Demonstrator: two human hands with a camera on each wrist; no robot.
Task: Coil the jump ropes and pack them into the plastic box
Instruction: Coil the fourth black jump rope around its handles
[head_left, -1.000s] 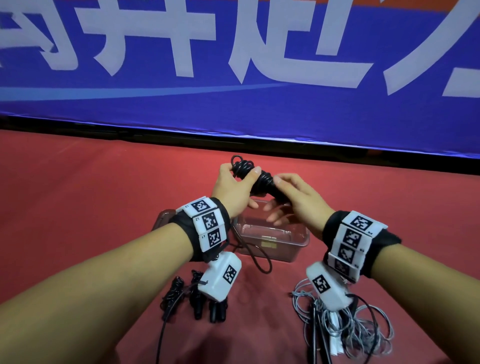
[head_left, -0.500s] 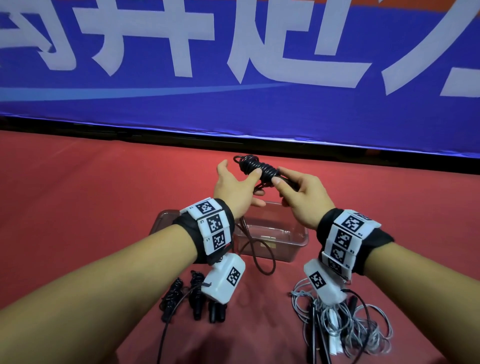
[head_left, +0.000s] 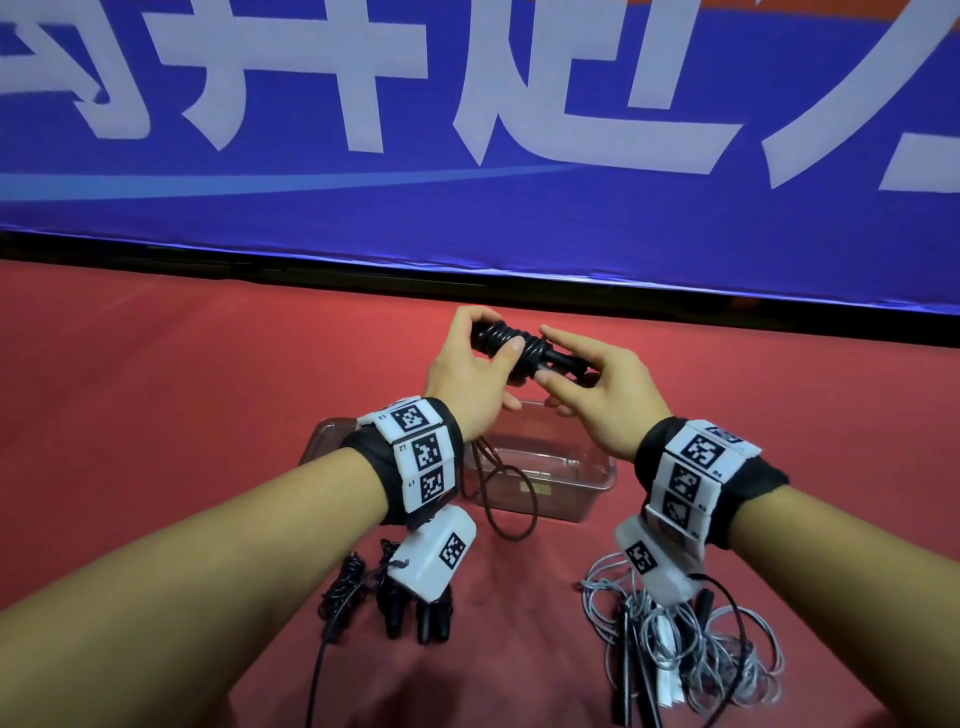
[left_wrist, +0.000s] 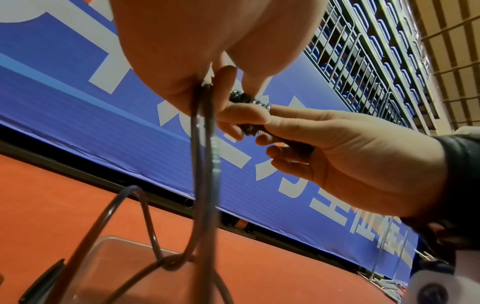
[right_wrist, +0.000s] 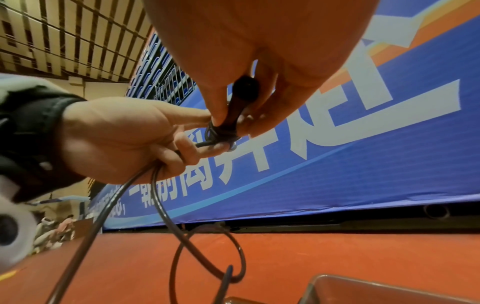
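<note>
black jump rope (head_left: 524, 351) | grey rope pile (head_left: 691, 654) | red floor (head_left: 156, 389) | blue-white banner (head_left: 467, 104)

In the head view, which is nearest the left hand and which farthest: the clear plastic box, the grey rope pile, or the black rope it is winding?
1. Black rope, held in the left hand.
2. Plastic box, just below the hands.
3. Grey rope pile, on the floor under the right forearm.
</note>
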